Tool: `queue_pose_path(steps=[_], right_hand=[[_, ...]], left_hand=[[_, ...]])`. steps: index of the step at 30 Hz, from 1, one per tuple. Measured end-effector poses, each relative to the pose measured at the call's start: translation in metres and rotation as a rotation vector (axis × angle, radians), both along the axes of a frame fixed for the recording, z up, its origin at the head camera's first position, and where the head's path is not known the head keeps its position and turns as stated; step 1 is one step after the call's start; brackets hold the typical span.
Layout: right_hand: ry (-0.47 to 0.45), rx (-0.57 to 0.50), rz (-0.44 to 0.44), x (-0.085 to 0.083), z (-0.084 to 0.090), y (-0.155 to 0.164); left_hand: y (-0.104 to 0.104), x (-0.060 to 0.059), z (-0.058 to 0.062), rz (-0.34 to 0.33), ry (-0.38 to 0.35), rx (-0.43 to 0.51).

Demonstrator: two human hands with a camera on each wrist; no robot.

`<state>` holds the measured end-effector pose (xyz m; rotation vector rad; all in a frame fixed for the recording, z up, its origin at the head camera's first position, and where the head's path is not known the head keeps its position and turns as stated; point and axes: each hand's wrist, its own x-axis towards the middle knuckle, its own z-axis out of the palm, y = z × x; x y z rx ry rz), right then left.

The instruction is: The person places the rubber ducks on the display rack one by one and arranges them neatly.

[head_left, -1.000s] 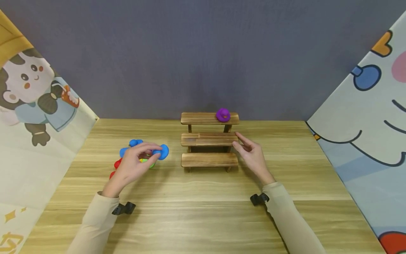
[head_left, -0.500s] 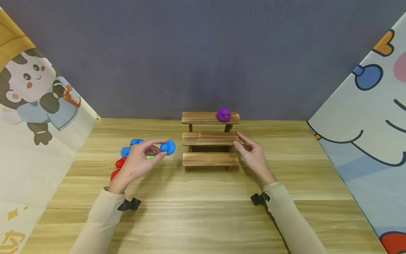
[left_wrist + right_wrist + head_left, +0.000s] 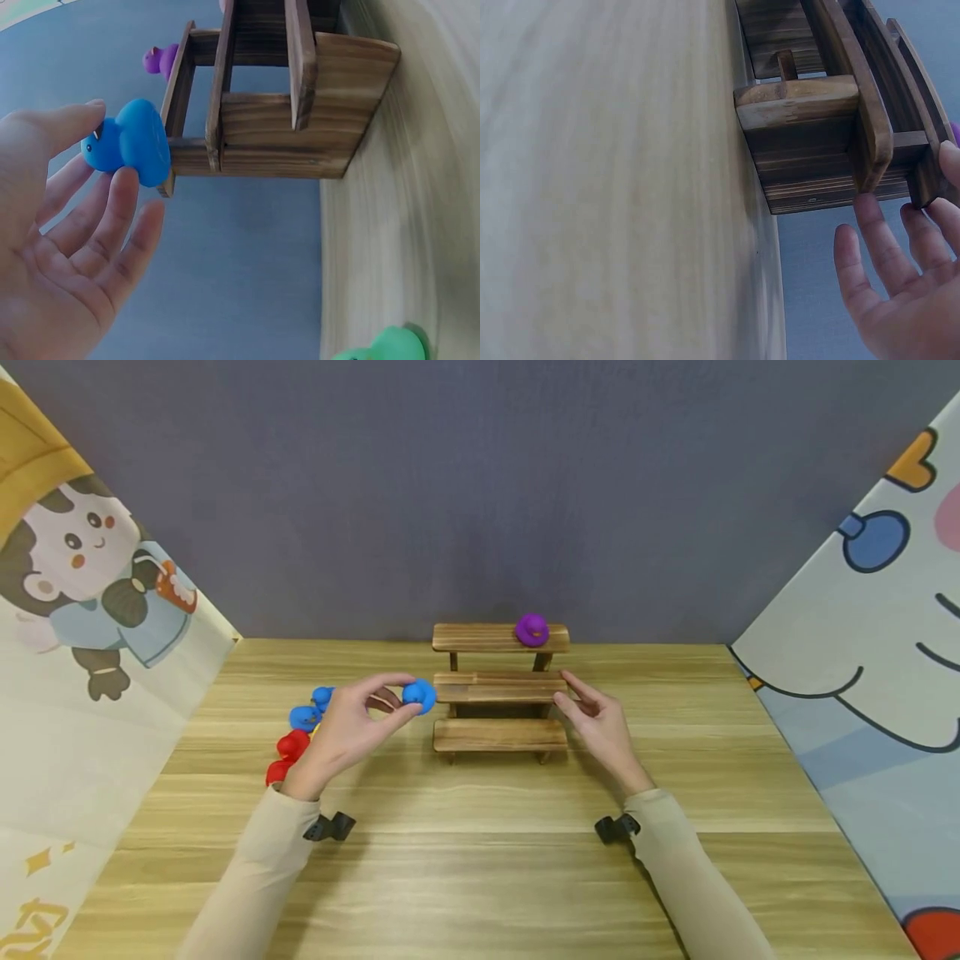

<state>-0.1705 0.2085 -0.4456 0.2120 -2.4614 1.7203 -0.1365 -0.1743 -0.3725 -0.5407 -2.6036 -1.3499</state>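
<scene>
Left hand pinches a small blue rubber duck in its fingers — just left of the three-tier wooden step shelf. Right hand relaxed, holding nothing — fingertips at the shelf's right end.

At the left of the frame the left hand pinches a blue toy duck between thumb and fingertips, with the palm facing the camera. The duck sits just beside the end of a wooden stepped shelf, which fills the upper middle and appears turned on its side. A purple duck rests on a step at the upper left. A green toy peeks in at the bottom right on the wooden table.
</scene>
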Motion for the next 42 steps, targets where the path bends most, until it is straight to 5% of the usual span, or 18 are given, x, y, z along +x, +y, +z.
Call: queue_pose_path(steps=[9, 20, 32, 42], right_hand=[[0.003, -0.031, 0.007, 0.001, 0.001, -0.001], [-0.005, -0.016, 0.011, 0.001, 0.000, 0.000], [-0.013, -0.011, 0.003, 0.002, 0.000, 0.000], [-0.010, -0.009, 0.005, 0.001, 0.001, -0.001]], left_hand=[[0.019, -0.010, 0.007, 0.040, 0.126, 0.067], [0.039, -0.019, 0.017, 0.079, 0.173, 0.104], [0.054, -0.041, 0.022, 0.057, 0.105, 0.198], [0.075, -0.057, 0.026, 0.023, 0.143, 0.196]])
